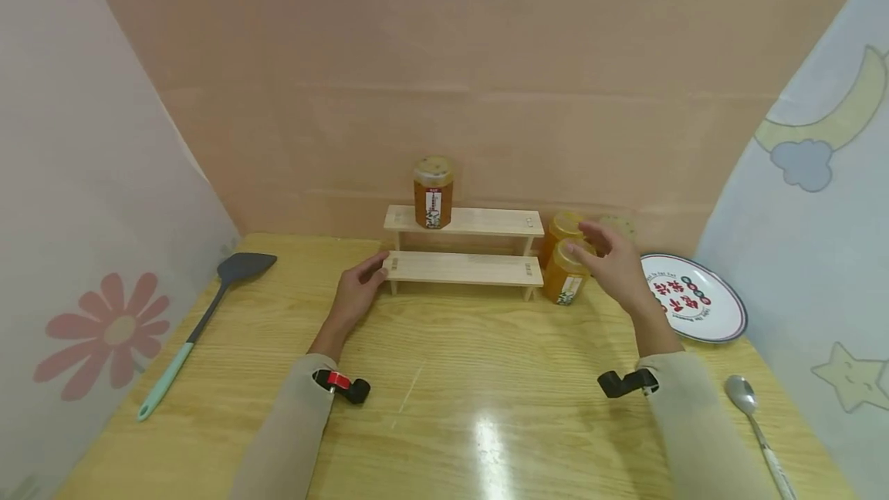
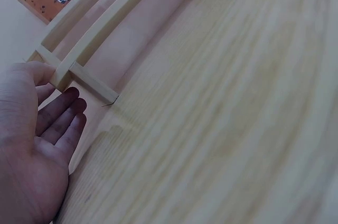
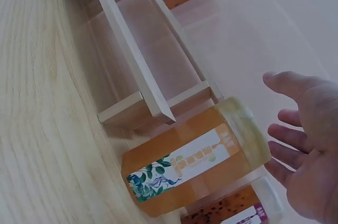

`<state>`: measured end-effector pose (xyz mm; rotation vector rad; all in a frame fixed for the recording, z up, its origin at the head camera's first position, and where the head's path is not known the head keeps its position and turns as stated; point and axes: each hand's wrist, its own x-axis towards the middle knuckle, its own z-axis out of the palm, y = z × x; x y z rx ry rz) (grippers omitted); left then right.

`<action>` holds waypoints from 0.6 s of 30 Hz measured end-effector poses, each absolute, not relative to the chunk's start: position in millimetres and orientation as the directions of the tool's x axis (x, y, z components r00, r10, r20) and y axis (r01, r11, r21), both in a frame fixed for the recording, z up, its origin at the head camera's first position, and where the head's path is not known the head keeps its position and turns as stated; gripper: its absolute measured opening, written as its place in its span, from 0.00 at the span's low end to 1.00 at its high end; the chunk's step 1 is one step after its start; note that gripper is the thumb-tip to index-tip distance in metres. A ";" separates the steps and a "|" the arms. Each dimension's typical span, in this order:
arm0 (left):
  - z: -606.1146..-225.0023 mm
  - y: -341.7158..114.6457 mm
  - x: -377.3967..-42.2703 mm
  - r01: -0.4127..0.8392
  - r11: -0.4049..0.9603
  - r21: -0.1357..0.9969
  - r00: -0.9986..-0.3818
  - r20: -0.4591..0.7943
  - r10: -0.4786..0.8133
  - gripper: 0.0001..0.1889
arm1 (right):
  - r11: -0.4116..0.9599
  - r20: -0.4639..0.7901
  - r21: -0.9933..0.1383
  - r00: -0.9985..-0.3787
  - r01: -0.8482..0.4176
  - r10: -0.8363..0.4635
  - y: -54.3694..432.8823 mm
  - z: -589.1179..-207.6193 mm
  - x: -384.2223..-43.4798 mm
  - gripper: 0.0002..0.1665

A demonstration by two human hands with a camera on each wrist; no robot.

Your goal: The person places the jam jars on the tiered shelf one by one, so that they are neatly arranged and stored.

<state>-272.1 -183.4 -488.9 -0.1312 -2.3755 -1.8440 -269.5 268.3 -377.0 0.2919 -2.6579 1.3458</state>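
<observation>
A two-step wooden rack [image 1: 461, 268] stands on the table. My left hand [image 1: 359, 292] holds the left end of its lower step between thumb and forefinger; the other fingers [image 2: 68, 129] curve loosely below. On the upper step sits a honey-coloured jar [image 1: 434, 199] with a white label. At the rack's right end a front jar [image 3: 185, 163] stands upright, with another jar [image 1: 558, 231] behind it. My right hand [image 1: 614, 265] hovers by the front jar's lid, thumb and fingers spread, gripping nothing. A pale lid [image 1: 618, 224] shows partly behind that hand.
A white plate [image 1: 722, 311] with red characters lies to the right, and a metal spoon [image 1: 753, 415] lies nearer. On the left is a dark spatula [image 1: 239, 267] with a mint handle. Cloth-covered walls [image 1: 444, 45] close off the back and sides.
</observation>
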 end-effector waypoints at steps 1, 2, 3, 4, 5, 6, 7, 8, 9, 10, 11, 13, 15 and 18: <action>-488.8 -184.1 -271.7 0.145 0.250 0.957 -0.988 0.154 -0.017 0.21 | 0.578 0.211 -0.784 -0.973 -0.225 -0.092 269.0 -379.7 -269.0 0.43; -488.5 -184.6 -271.4 0.145 0.249 0.957 -0.988 0.154 -0.016 0.21 | 0.568 0.216 -0.792 -0.973 -0.223 -0.080 269.6 -382.2 -268.6 0.44; -488.5 -184.9 -271.5 0.147 0.247 0.958 -0.988 0.155 -0.017 0.21 | 0.566 0.214 -0.797 -0.975 -0.214 -0.066 270.3 -384.7 -268.4 0.44; -488.4 -185.0 -271.7 0.149 0.246 0.958 -0.987 0.158 -0.018 0.21 | 0.563 0.210 -0.801 -0.976 -0.204 -0.055 271.1 -387.4 -268.6 0.45; -488.7 -184.9 -272.0 0.151 0.246 0.958 -0.987 0.160 -0.019 0.21 | 0.560 0.207 -0.805 -0.977 -0.197 -0.047 271.9 -390.0 -268.7 0.45; -488.9 -184.7 -272.1 0.151 0.247 0.957 -0.987 0.162 -0.021 0.21 | 0.560 0.206 -0.806 -0.978 -0.192 -0.038 273.0 -393.6 -269.5 0.45; -488.7 -184.4 -271.9 0.153 0.248 0.957 -0.986 0.163 -0.022 0.21 | 0.555 0.205 -0.810 -0.978 -0.189 -0.035 273.5 -396.6 -270.1 0.45; -488.6 -184.3 -271.8 0.154 0.249 0.956 -0.986 0.164 -0.021 0.21 | 0.550 0.200 -0.814 -0.979 -0.186 -0.034 274.1 -399.4 -270.3 0.45; -488.7 -184.2 -272.0 0.152 0.250 0.956 -0.986 0.164 -0.024 0.21 | 0.547 0.194 -0.817 -0.980 -0.181 -0.036 274.4 -401.8 -270.2 0.45; -488.6 -184.1 -271.9 0.151 0.253 0.956 -0.986 0.162 -0.024 0.21 | 0.541 0.188 -0.821 -0.981 -0.180 -0.040 274.8 -403.9 -270.1 0.45; -488.5 -184.0 -271.8 0.149 0.251 0.956 -0.987 0.160 -0.024 0.21 | 0.535 0.184 -0.826 -0.982 -0.177 -0.042 274.7 -405.5 -269.5 0.46; -488.1 -183.7 -271.4 0.147 0.253 0.956 -0.987 0.158 -0.024 0.21 | 0.527 0.178 -0.832 -0.983 -0.176 -0.048 274.6 -408.5 -268.2 0.46; -487.9 -183.6 -271.4 0.145 0.249 0.958 -0.988 0.156 -0.024 0.21 | 0.537 0.173 -0.826 -0.984 -0.173 -0.050 274.8 -411.1 -266.7 0.47; -487.7 -183.5 -271.5 0.143 0.245 0.959 -0.988 0.152 -0.018 0.21 | 0.552 0.170 -0.817 -0.984 -0.167 -0.047 275.1 -415.6 -264.5 0.49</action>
